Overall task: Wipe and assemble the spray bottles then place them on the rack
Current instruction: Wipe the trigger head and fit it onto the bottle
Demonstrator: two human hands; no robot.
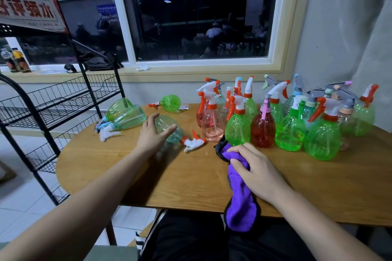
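A pale teal spray bottle [172,131] lies on its side on the wooden table [186,180], its white and orange trigger head [194,142] pointing right. My left hand [151,135] hovers over its base with fingers spread, touching or nearly touching it. My right hand [254,167] presses down on a purple cloth [239,195] that hangs over the table's front edge. Several upright green, red and pink spray bottles [292,127] crowd the right side. The black wire rack [57,110] stands at the left.
Two green bottles [125,114] lie on their sides at the table's left end, next to a loose white trigger head [108,133]. Another green bottle [169,103] lies at the back. A window and sill run behind the table. The wall closes off the right.
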